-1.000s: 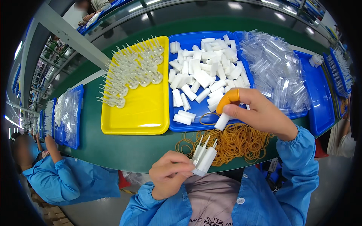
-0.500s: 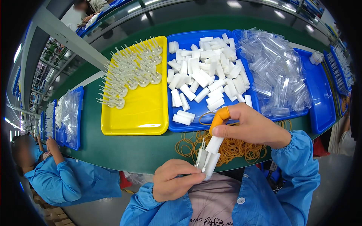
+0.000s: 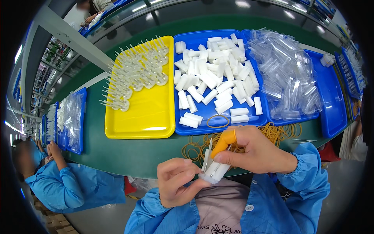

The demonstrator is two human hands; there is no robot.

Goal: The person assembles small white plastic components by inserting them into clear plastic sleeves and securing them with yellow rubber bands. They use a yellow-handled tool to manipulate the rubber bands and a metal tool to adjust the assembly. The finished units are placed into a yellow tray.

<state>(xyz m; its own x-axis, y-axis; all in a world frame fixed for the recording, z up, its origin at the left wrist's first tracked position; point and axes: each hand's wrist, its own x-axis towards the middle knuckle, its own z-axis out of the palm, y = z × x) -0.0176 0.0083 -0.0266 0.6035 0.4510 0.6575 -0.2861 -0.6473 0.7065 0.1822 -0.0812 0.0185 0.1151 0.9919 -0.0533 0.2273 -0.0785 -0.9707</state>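
Note:
Over the table's near edge, my left hand [image 3: 177, 182] pinches the round base of a clear plastic pin holder [image 3: 208, 179] between thumb and fingers. Thin pins rise from that base, with white foam blocks [image 3: 217, 170] standing among them. My right hand [image 3: 259, 150] wears an orange finger cot [image 3: 223, 142] on its index finger. Its thumb and index finger are closed on one foam block at the pins, and they partly hide it. Loose orange rubber bands [image 3: 278, 132] lie on the table just behind my right hand.
A yellow tray [image 3: 140, 126] carries several upright pin holders. Beside it, a blue tray [image 3: 183, 128] bears white foam blocks and one rubber band. Clear plastic sleeves [image 3: 286, 74] fill another blue tray at right. A co-worker in blue [image 3: 74, 187] sits at left.
My right hand has come down toward my left, bringing its foam block in among the pins. The pin holder has turned, so its round base shows more.

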